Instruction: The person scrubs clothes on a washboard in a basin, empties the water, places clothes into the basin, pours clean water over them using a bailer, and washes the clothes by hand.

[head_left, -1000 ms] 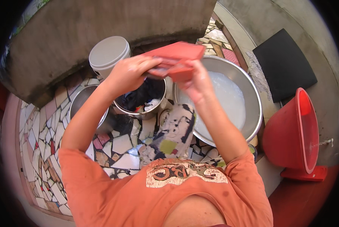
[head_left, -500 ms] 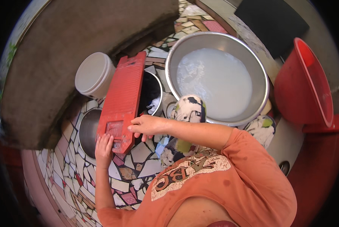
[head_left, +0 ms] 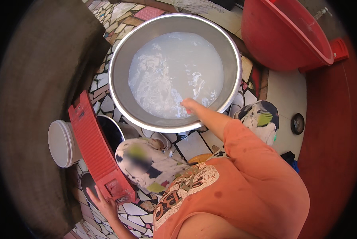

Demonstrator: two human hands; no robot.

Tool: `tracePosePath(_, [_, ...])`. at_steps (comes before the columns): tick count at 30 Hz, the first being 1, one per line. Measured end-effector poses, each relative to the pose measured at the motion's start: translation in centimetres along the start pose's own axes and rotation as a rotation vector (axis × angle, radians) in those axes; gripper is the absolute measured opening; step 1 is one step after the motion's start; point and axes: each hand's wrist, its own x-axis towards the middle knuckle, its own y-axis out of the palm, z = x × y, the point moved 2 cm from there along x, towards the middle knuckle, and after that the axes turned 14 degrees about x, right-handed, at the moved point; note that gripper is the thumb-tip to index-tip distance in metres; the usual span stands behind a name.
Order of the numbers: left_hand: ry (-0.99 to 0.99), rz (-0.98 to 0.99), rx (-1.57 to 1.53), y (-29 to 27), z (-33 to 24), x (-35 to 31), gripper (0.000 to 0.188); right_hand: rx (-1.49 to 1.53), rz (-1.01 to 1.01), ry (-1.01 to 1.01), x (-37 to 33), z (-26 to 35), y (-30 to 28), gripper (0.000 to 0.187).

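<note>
A red ribbed washboard (head_left: 91,139) leans at a slant on my left. By its lower end is my left hand (head_left: 103,202), fingers spread and holding nothing; whether it touches the board's edge I cannot tell. Ahead stands a wide metal basin (head_left: 120,85) with cloudy whitish water (head_left: 178,67) in it. Over the near part of that water reaches my right hand (head_left: 189,105). Its fingers point down and are mostly hidden from view, so any grip cannot be made out.
A lidded white bucket (head_left: 60,143) stands left of the washboard. Metal pots (head_left: 114,126) (head_left: 87,182) sit partly under the board. Up right, a large red tub (head_left: 280,38) is tilted on its side. A dark wall (head_left: 35,99) rises at the left above a mosaic floor (head_left: 132,220).
The view has swung to the right, bringing the basin to the middle. My right hand has left the washboard for the basin. My left hand's fingers have spread by the board's end.
</note>
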Motion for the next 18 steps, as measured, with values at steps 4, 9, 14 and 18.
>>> tracePosePath(4, [-0.029, -0.085, -0.029, -0.2, -1.0, 6.7, 0.069, 0.346, -0.062, 0.164, 1.4, -4.2, 3.2, 0.035])
tracePosePath(9, [0.179, -0.173, 0.18, -0.4, -4.3, 17.4, 0.051, 0.289, 0.235, 0.428, 5.0, -6.3, -6.8, 0.033])
tracePosePath(14, [0.311, -0.171, 0.06, 0.7, -10.5, 27.5, 0.056, -0.164, -0.078, 0.37, 10.0, 2.7, -24.5, 0.024])
tracePosePath(18, [0.528, -0.151, 0.014, 2.2, -15.2, 31.1, 0.053, -0.583, -0.87, -0.847, 10.4, 14.2, -24.6, 0.027])
